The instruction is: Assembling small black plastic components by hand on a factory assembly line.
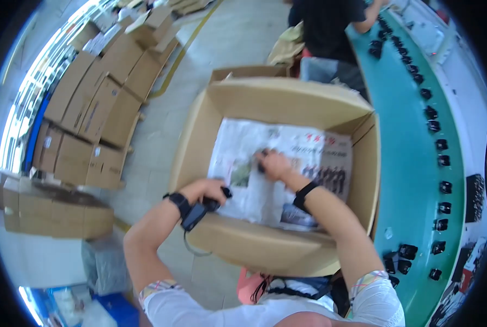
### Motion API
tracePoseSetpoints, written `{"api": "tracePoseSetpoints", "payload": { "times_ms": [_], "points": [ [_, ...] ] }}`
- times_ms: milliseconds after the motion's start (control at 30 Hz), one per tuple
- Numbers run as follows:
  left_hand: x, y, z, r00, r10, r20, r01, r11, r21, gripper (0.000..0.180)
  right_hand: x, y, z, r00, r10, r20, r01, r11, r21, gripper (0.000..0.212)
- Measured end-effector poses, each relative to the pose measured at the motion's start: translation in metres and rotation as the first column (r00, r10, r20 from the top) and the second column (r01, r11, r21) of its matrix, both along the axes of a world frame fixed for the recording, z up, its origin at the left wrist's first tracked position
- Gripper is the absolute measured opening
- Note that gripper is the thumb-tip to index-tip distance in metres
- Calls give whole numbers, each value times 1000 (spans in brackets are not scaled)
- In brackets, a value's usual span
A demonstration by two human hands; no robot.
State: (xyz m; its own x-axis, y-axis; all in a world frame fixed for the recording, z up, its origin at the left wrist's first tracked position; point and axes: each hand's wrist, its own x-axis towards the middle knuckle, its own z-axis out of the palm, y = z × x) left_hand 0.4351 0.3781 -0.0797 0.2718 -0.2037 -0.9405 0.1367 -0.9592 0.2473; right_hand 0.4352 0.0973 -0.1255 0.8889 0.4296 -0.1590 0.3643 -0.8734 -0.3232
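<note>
A large open cardboard box stands before me, with a sheet of newspaper spread over what lies inside. My left hand is at the box's near left edge, its fingers closed round a small black part. Over the middle of the newspaper is my right hand, fingers curled on a small dark part; motion blurs it, and its shape cannot be made out. Whether the right hand touches the paper I cannot tell. Both wrists wear black straps, and a dark device hangs at the left one.
To the right runs a green workbench with a long row of small black parts and a cluster near its front. A person in dark clothes works at the far end. Stacked cartons stand on the left; a pink stool is below.
</note>
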Motion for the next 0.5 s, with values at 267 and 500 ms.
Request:
{"api": "tracePoseSetpoints", "payload": {
  "times_ms": [267, 500],
  "points": [
    [-42, -2, -28, 929, -216, 302, 193, 976, 104, 75, -20, 11, 9, 997, 6, -78, -7, 1000, -21, 62],
    [-37, -11, -32, 845, -385, 371, 346, 923, 169, 85, -23, -12, 6, 952, 122, -281, -80, 984, 158, 59]
  ]
}}
